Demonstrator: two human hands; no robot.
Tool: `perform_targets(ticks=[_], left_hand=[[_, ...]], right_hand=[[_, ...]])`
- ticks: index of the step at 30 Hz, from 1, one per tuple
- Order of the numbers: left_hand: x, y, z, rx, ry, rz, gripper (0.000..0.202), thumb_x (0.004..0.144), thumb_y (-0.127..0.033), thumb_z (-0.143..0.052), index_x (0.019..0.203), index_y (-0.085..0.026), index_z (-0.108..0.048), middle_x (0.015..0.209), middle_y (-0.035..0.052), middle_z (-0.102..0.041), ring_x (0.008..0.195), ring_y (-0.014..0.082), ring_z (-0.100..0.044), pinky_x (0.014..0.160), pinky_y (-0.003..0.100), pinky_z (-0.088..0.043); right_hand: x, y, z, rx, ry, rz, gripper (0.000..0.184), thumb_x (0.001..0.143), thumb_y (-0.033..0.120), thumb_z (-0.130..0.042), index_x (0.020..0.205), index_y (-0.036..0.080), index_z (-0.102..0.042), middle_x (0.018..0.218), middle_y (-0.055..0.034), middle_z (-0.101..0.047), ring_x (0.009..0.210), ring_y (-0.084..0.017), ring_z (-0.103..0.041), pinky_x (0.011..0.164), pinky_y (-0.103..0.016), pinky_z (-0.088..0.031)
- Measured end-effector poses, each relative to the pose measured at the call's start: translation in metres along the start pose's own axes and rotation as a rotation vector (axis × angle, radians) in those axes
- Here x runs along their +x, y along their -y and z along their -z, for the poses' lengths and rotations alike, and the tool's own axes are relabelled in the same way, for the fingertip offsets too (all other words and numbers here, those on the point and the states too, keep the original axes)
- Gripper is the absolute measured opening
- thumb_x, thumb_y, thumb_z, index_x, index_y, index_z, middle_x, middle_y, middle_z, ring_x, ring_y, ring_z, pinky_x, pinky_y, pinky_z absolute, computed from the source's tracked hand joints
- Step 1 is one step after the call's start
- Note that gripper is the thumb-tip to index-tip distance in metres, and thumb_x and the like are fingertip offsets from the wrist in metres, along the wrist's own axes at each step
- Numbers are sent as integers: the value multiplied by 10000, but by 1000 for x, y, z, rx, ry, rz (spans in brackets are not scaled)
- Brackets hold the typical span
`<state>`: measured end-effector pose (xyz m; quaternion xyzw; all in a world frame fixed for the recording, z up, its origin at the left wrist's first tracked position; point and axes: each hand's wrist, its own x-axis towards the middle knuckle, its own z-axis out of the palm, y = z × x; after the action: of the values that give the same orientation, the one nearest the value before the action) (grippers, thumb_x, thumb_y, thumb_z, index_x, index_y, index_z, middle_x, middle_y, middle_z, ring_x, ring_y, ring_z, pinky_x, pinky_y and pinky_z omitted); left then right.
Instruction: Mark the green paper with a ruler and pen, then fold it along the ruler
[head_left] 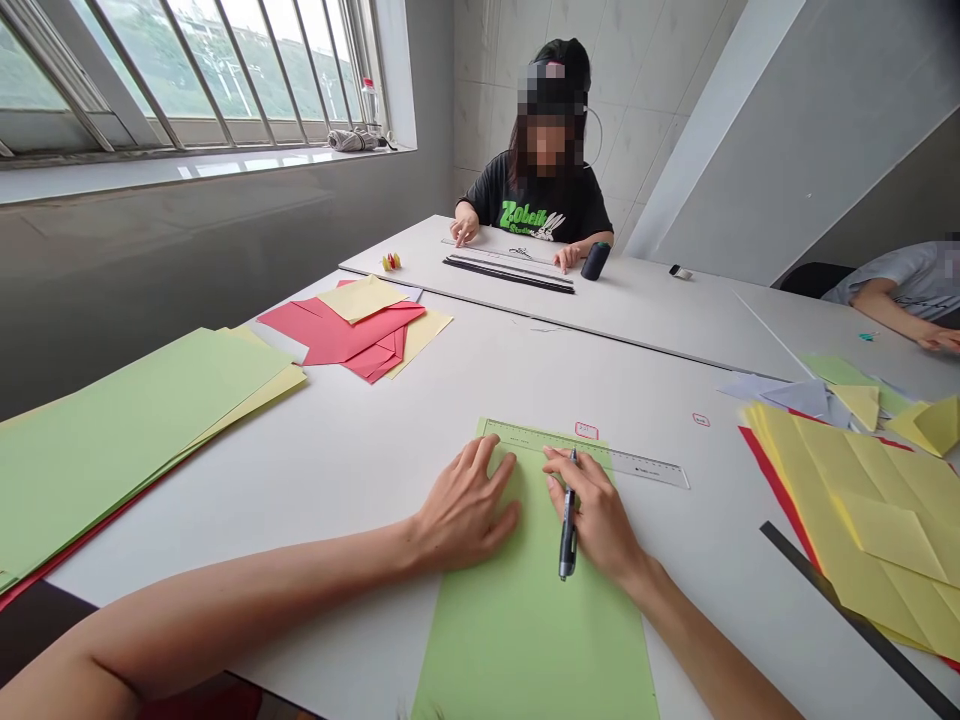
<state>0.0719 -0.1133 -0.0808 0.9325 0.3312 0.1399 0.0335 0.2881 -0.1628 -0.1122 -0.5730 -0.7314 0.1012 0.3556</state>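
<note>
left hand (465, 510) lies spread on the green sheet (525, 640) below the clear ruler (637, 462); right hand (596, 515) pinches a pen (568, 535); slack pressure could let the ruler slip.

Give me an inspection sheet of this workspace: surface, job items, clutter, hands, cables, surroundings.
Surface: white table, paper spread across it.
Job items: green paper sheet under both hands; clear ruler across its far end; pen.
Clutter: folded yellow paper stack at right; green sheets at left; red paper ahead; long black strip at right.
Hands: left hand flat on the sheet; right hand holding the pen near the ruler.
Cables: thin wire beside the seated person's head.
Surroundings: seated person at the far table; another person's arm at right; barred window.
</note>
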Motion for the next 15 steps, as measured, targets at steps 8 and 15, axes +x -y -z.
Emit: perform_targets(ticks=[8, 15], left_hand=[[1, -1, 1, 15, 9, -29, 451, 952, -345, -459, 1336, -115, -517, 1334, 208, -478, 1256, 368, -445, 1008, 519, -448], [1, 0, 1, 30, 4, -24, 480, 951, -374, -475, 1357, -122, -513, 1387, 209, -471, 1312, 374, -414, 1098, 562, -364]], right_hand=[[1, 7, 1, 4, 79, 46, 268, 992, 179, -471, 1224, 246, -586, 1358, -105, -609, 1347, -246, -498, 1045, -448, -513], [-2, 3, -1, -48, -1, 49, 229, 978, 177, -496, 1177, 239, -590, 1336, -122, -609, 1322, -266, -512, 1033, -484, -516]])
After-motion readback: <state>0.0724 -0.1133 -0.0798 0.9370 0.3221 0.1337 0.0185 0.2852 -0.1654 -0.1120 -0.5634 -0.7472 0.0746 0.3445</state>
